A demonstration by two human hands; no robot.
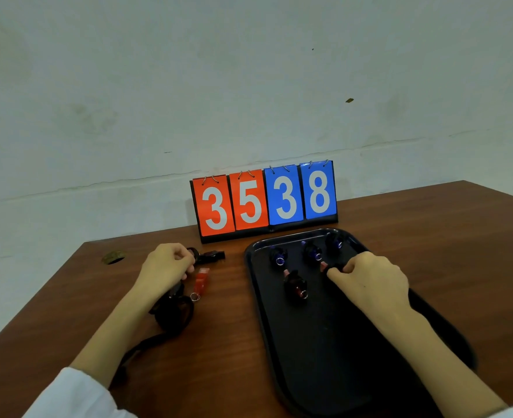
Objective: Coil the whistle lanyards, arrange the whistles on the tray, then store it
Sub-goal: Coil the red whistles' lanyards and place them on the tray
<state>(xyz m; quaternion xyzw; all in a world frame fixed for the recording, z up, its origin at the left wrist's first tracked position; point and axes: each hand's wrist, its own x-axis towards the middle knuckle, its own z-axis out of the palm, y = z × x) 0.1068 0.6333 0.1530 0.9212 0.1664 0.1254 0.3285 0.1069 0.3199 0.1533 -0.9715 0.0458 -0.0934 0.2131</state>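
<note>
Cords (173, 315) limp, probably springy; bundle best pinched whole. Coiled whistle (324, 266) pinched by right hand (373, 282) on tray (324, 342), black whistle (213, 255) gripped by left hand (167, 263).

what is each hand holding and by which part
The left hand pinches the black plastic whistle at its ring end. The right hand pinches a coiled black lanyard on the black rectangular tray.

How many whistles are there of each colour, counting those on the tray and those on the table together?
Blue whistles: 3, all on the tray
Red whistles: 3, two on the tray and one on the table
Black whistle: 1, on the table
Total: 7
</note>
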